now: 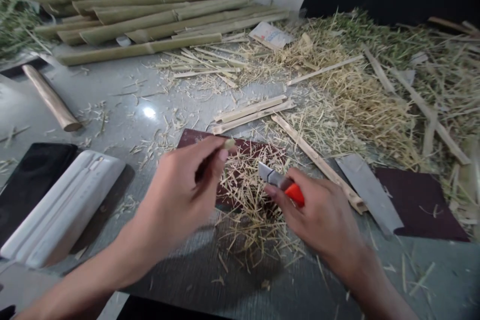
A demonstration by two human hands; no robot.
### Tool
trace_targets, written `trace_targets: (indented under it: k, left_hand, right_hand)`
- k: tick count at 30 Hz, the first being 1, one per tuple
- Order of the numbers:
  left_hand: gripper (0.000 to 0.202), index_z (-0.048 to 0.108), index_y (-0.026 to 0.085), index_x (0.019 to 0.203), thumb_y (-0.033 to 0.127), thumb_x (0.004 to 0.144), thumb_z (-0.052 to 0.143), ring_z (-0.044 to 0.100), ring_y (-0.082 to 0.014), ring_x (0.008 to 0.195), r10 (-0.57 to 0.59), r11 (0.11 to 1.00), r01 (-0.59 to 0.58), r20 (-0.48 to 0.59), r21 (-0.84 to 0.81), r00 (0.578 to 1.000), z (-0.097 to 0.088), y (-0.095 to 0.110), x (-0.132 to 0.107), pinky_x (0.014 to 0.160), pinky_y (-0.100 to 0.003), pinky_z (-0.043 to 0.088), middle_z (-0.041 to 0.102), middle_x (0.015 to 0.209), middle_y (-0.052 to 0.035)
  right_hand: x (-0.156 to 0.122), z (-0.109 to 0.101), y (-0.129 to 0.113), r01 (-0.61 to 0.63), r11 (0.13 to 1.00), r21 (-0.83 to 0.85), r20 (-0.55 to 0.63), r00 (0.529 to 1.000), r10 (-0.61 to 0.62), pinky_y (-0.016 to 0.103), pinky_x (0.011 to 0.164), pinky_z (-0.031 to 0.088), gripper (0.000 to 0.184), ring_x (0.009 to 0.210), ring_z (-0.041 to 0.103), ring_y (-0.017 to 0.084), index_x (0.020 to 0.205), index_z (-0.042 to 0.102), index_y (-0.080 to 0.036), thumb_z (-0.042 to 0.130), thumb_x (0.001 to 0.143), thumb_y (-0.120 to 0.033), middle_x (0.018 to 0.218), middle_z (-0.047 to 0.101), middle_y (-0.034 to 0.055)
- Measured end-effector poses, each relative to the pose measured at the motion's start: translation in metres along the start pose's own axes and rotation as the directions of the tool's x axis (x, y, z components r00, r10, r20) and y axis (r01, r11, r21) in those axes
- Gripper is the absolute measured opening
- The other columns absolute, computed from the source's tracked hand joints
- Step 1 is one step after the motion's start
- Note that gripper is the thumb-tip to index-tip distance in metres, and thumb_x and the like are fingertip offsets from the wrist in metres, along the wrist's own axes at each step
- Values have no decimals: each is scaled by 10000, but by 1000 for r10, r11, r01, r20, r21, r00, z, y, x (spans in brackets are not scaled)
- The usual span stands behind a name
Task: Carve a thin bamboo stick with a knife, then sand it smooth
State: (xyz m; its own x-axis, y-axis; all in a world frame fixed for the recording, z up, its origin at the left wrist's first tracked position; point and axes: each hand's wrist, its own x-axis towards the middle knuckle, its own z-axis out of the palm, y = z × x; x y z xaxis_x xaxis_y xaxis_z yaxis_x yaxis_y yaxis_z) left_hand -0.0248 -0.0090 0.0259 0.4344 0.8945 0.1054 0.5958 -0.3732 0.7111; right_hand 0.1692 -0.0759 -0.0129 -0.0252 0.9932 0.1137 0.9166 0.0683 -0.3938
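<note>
My left hand (187, 180) pinches a small pale-green piece of bamboo (229, 144) between thumb and fingertips. In my right hand (322, 210) is a utility knife (294, 193) with an orange handle, its short blade pointing up and to the left, apart from the bamboo piece. Below both hands, a heap of thin bamboo shavings (258, 205) covers much of a dark red sheet (195, 136). Two split bamboo strips (253, 114) lie just beyond the sheet.
Green bamboo poles (150, 20) are stacked at the back left. A white power bank (63, 210) and a black phone (33, 185) lie at left, near a wooden stick (52, 97). A long strip (318, 160), a dark red sheet (420, 205) and piled shavings (367, 95) occupy the right.
</note>
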Motion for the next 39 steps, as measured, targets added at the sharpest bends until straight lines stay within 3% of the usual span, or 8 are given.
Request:
trace_targets:
  k: [2, 7, 11, 15, 23, 30, 35, 39]
  left_hand:
    - [203, 603, 158, 857, 247, 901, 426, 396, -70, 477, -18, 997, 21, -33, 77, 999, -8, -5, 5, 440, -184, 285, 504, 572, 42]
    - [259, 618, 171, 943, 354, 872, 448, 415, -108, 424, -131, 952, 79, 159, 295, 979, -18, -21, 12, 456, -218, 278, 542, 537, 17]
    - [304, 636, 174, 934, 433, 802, 549, 464, -161, 422, -264, 860, 198, 79, 470, 961, -24, -39, 8, 470, -245, 247, 557, 546, -29]
    - [299, 633, 187, 917, 392, 884, 418, 443, -162, 422, -226, 840, 155, 76, 520, 971, -34, -52, -6, 488, -267, 233, 540, 555, -25]
    - [289, 613, 160, 965, 316, 901, 378, 449, -124, 593, 32, 997, -39, 110, 62, 993, -49, -56, -21, 557, -258, 361, 454, 757, -22]
    - [152, 661, 216, 840, 265, 820, 519, 444, -108, 579, 162, 984, -164, -32, -69, 986, -65, -25, -17, 498, -248, 303, 533, 762, -7]
    - [64, 630, 208, 786, 192, 821, 579, 506, -96, 671, 119, 923, -134, -62, -362, 991, -55, -8, -12, 588, -213, 398, 572, 762, 9]
    - [74, 621, 193, 888, 217, 819, 609, 562, -103, 676, 54, 757, -18, 34, -653, 998, -32, -12, 3, 590, -215, 478, 560, 788, 0]
  right_hand:
    - [0, 2, 0, 34, 999, -35, 68, 997, -31, 228, 443, 266, 413, 412, 472, 126, 725, 483, -206, 384, 884, -574, 485, 522, -33]
    - [-2, 9, -11, 175, 982, -69, 237, 959, -154, 258, 485, 291, 354, 514, 570, 170, 981, 516, -181, 367, 911, -495, 631, 629, 5]
    - [-8, 14, -26, 321, 943, -86, 337, 900, -276, 291, 511, 337, 433, 598, 604, 198, 1153, 504, -166, 388, 905, -501, 737, 659, 36]
    - [-13, 18, -27, 404, 897, -180, 375, 871, -317, 304, 503, 369, 421, 607, 601, 195, 1206, 507, -180, 425, 899, -457, 805, 663, 54]
    - [-13, 12, 23, 49, 932, -359, 47, 998, -34, 238, 421, 286, 366, 457, 510, 131, 1168, 514, -170, 399, 916, -411, 620, 615, 15]
    - [-5, -6, 47, -47, 928, -370, -54, 998, 29, 309, 559, 407, 320, 703, 578, 182, 1169, 501, -156, 410, 884, -269, 1041, 567, 118]
    - [6, -4, 56, 11, 953, -303, -28, 999, -20, 302, 589, 434, 315, 721, 552, 168, 1170, 518, -179, 395, 900, -284, 1011, 528, 94]
    - [15, 2, 52, 33, 974, -223, -33, 999, -42, 294, 606, 453, 320, 740, 549, 158, 1198, 499, -206, 424, 904, -307, 1035, 528, 81]
